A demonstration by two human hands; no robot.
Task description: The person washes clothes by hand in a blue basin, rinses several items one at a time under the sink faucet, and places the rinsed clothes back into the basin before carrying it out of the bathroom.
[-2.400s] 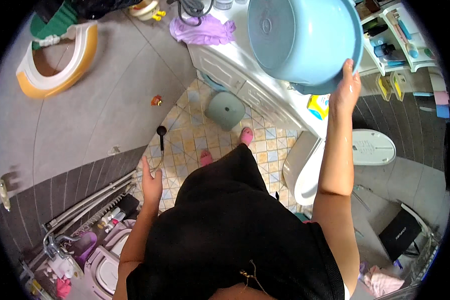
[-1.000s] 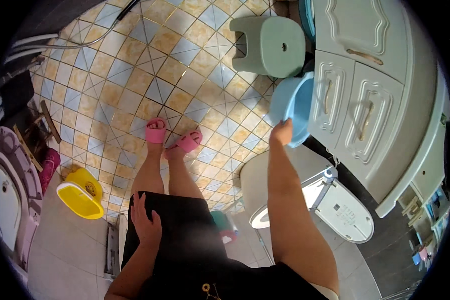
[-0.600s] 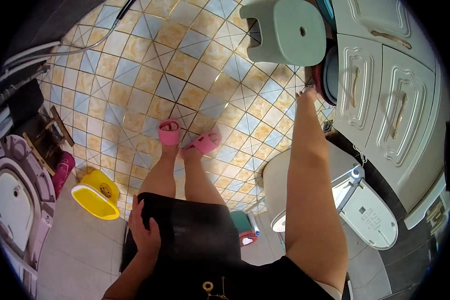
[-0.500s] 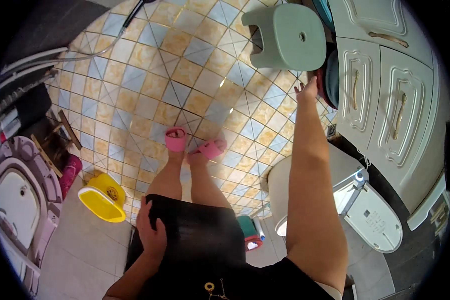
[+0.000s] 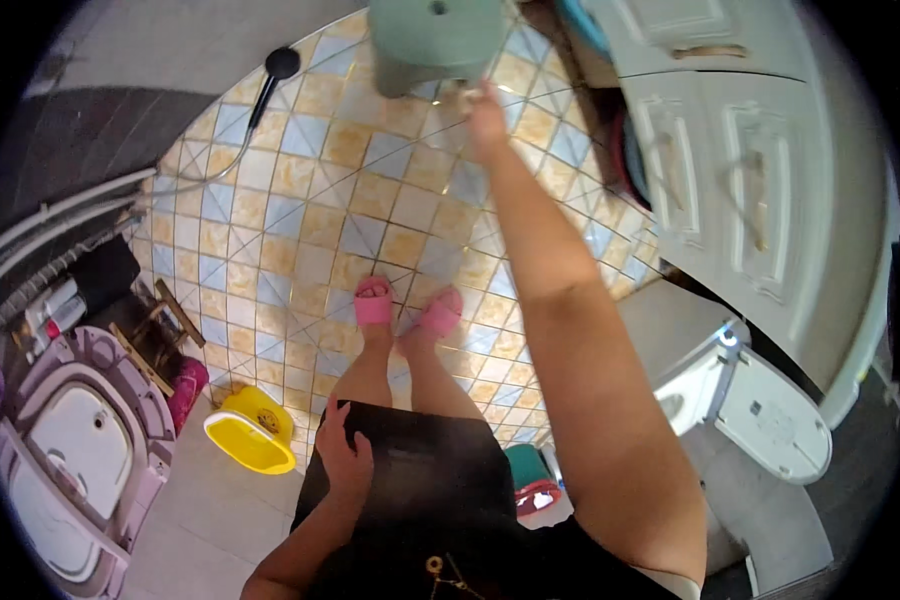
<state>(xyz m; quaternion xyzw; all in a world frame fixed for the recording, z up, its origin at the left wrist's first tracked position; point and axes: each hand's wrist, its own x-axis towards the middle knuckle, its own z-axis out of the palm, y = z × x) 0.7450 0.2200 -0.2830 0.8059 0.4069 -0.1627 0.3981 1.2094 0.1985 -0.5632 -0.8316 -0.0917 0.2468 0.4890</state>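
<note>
My right arm reaches far ahead, and my right hand (image 5: 486,118) is at the near right edge of a pale green plastic stool (image 5: 435,45). Its fingers are curled in against the stool's lower rim, slightly blurred. The stool stands on the tiled floor, its far part cut off by the picture's upper edge. My left hand (image 5: 346,458) rests on the black clothing (image 5: 425,470) over my lap, holding nothing, thumb and fingers apart.
White cabinets (image 5: 715,150) line the right, above a toilet with raised lid (image 5: 775,425). At left are a yellow basin (image 5: 250,430), a folded purple baby bath (image 5: 80,440) and a small wooden stool (image 5: 160,325). A shower head (image 5: 282,63) lies at the far left.
The green stool has moved left, away from the cabinets, and turned. My right hand has gone left and farther ahead with it. My left hand stays on my lap; the view has shifted.
</note>
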